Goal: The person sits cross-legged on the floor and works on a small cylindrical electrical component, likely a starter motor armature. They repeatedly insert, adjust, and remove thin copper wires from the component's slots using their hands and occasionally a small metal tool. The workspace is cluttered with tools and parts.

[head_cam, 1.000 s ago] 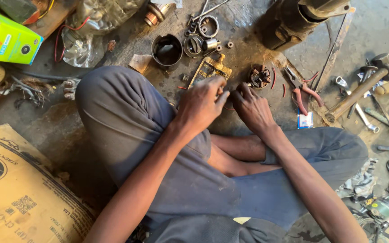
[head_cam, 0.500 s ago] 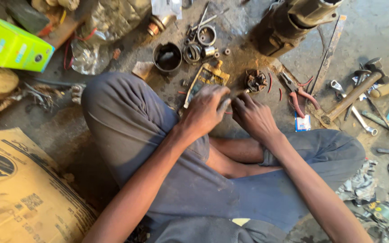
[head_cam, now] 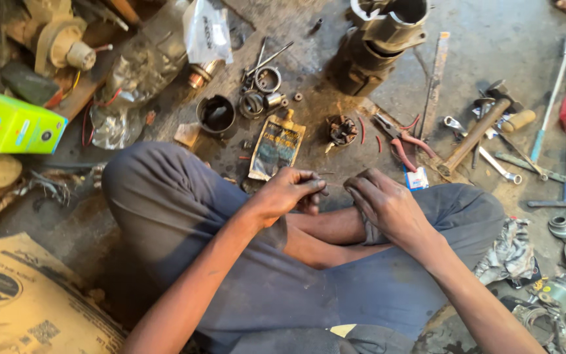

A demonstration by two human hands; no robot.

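Small dark part [head_cam: 321, 191]: pinched at the fingertips of the left hand [head_cam: 289, 193], above the crossed legs, just in front of the sachet; tiny, blackened, its shape too small to make out
Hidden or unclear: most of the part is covered by the fingers; whether the right hand holds anything cannot be told, since its palm faces down; the cardboard sheet [head_cam: 21, 301] and the green box [head_cam: 8, 124] are cut off by the frame edge
Left hand grip: closed, thumb and fingers pressed on the small dark part
Right hand [head_cam: 388, 206]: fingers curled loosely over the trouser cloth at the knee, near the left hand but not touching it; grip state cannot be told
Floor: stained, greasy concrete; the person sits cross-legged on it in grey trousers
Near the hands: a flat, grimy sachet [head_cam: 276, 147] lying just beyond the left hand; a brush holder with copper windings [head_cam: 342, 130] beside it; red-handled pliers [head_cam: 404, 141] to the right
Farther off: a black cup [head_cam: 216, 115]; rings and bolts [head_cam: 263, 92]; a large dark motor housing [head_cam: 381, 39]; a hammer [head_cam: 479, 128] among spanners; a clear plastic bag [head_cam: 139, 78]
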